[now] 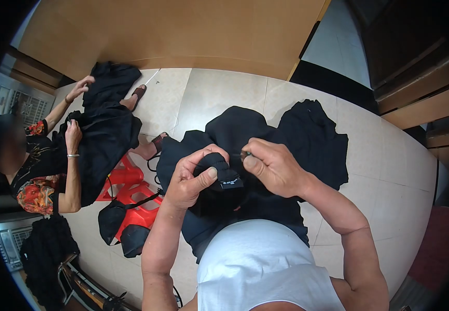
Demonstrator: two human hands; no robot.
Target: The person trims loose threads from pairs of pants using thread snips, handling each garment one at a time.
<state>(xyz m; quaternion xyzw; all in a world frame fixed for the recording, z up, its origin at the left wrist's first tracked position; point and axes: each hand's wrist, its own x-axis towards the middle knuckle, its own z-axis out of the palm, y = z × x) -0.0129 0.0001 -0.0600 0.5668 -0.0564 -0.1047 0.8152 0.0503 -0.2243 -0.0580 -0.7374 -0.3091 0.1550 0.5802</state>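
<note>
My left hand [188, 179] is closed on a bunched, gathered edge of a black garment [214, 163], thumb toward me. From that edge hangs a small black label [232, 184] with white print. To the right, slightly apart from it, my right hand [273, 166] is closed in a pinch. A small dark tip shows at its thumb and forefinger, too little to name. The rest of the black cloth [240, 124] spreads over my lap and beyond my hands.
At left, another person [43, 155] handles black cloth [105, 124] on their lap. Between us stand red plastic stools [126, 181] with black pieces on them. More black cloth [50, 254] lies over a rack at lower left. A wooden panel [172, 31] bounds the tiled floor [380, 171].
</note>
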